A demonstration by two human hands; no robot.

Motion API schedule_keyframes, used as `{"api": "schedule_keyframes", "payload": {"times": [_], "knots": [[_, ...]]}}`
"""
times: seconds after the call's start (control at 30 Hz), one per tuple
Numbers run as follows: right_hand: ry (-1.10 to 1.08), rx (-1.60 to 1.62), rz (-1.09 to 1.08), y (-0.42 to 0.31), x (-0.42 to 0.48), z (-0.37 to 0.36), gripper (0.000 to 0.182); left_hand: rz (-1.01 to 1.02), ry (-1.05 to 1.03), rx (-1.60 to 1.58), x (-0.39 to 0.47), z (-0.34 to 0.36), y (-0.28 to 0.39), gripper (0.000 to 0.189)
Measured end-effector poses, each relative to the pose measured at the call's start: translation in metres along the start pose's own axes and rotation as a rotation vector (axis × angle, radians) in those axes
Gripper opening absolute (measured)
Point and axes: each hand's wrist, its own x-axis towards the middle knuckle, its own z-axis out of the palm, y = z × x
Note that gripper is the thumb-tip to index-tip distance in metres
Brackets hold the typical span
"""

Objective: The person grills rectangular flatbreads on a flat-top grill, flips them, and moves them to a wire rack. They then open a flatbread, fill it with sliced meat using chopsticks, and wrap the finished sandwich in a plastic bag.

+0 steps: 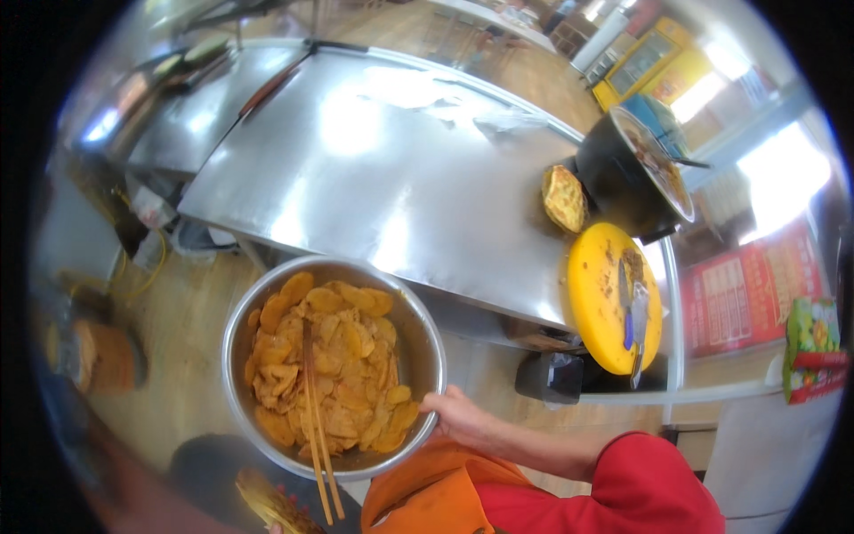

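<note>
My right hand [454, 414] grips the rim of a large steel bowl [437, 334], thumb over the edge. Sliced, sauced food [333, 354], apparently potato and meat, fills much of the bowl. A pair of wooden chopsticks [313, 414] rests in the food, their ends sticking out over the near rim. At the bottom edge, only a fingertip of my left hand [275, 528] shows, against a yellow-brown piece of food [270, 497] that looks like a folded flatbread. The rest of that hand is cut off by the frame.
Beyond the bowl stands a steel table [300, 160]. At its right are a flatbread stack [564, 199], a black pot [620, 173] of food with a utensil, and a yellow cutting board [594, 300] bearing a knife [626, 307] and a metal blade tool [638, 327]. A black bin [548, 379] stands below.
</note>
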Motion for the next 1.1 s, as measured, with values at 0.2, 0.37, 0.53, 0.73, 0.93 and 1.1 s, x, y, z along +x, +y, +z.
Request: {"api": "schedule_keyframes", "payload": {"times": [0.2, 0.37, 0.53, 0.73, 0.93, 1.1], "knots": [[-0.022, 0.116, -0.244, -0.079, 0.014, -0.033, 0.029, 0.056, -0.342, 0.162, 0.002, 0.073, 0.014, 0.051], [0.090, 0.117, -0.309, -0.152, 0.044, -0.082, 0.030, 0.183, -0.339, 0.132, 0.044, 0.129, 0.014, 0.070], [0.065, 0.094, -0.289, -0.202, 0.078, -0.126, 0.035, 0.260, -0.145, 0.267, 0.081, 0.216, 0.021, 0.078], [0.554, -0.516, -1.041, -0.237, 0.094, -0.146, 0.045, 0.302, -0.026, 0.504, 0.105, 0.311, 0.026, 0.076], [-0.035, -1.427, -1.431, -0.295, 0.111, -0.068, 0.033, 0.247, -0.184, 0.701, 0.141, 0.390, 0.042, 0.082], [-0.083, -1.433, -1.289, -0.317, 0.119, -0.043, 0.019, 0.255, -0.247, 0.807, 0.173, 0.428, 0.067, 0.085]]}}
